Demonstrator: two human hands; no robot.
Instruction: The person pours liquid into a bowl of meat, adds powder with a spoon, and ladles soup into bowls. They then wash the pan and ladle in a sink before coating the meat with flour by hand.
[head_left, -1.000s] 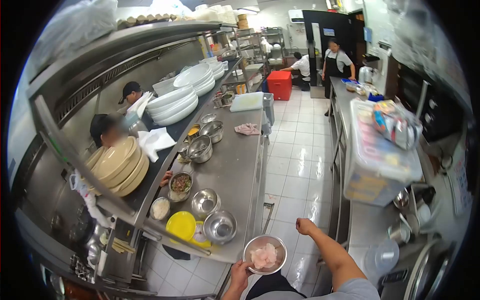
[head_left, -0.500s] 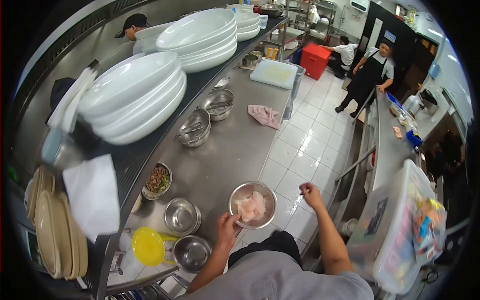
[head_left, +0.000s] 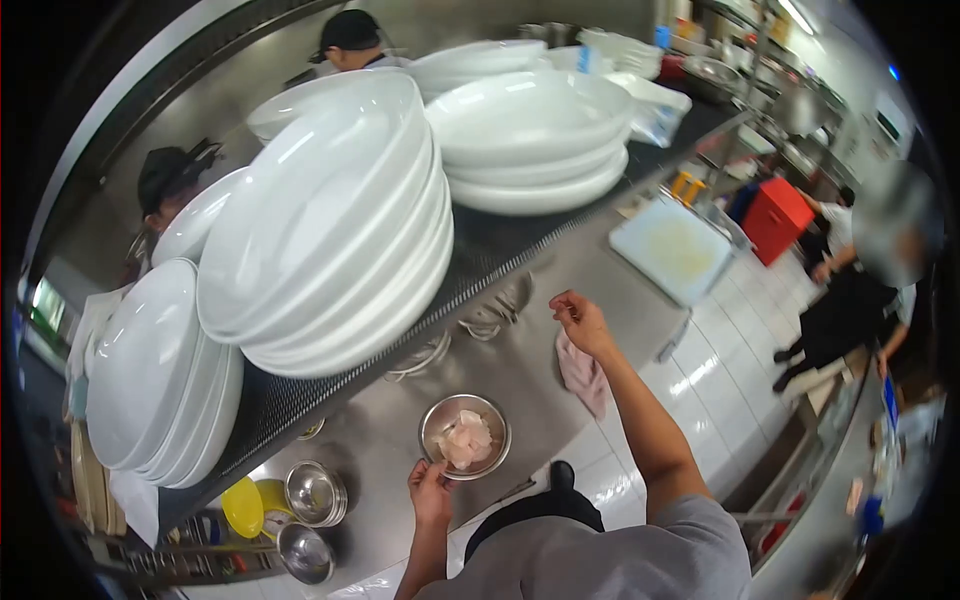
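Observation:
My left hand is closed on the near rim of a steel bowl, thumb at the edge. Pale pink raw slices of meat or fish lie in the bowl. My right hand is stretched out over the steel counter with loosely bent fingers apart, and nothing shows in them. Just below it lies a pink cloth. To its left, partly under the shelf, are steel bowls with metal utensils.
Stacks of white oval dishes fill the dark overhead shelf. A cutting board lies at the counter's far end. Stacked steel bowls and a yellow dish are at lower left. A person in a black apron stands across the aisle.
My right hand has moved from over the floor to above the counter, past the pink cloth, its fingers loosening. My left hand still grips the bowl. The view has turned left and shifted forward.

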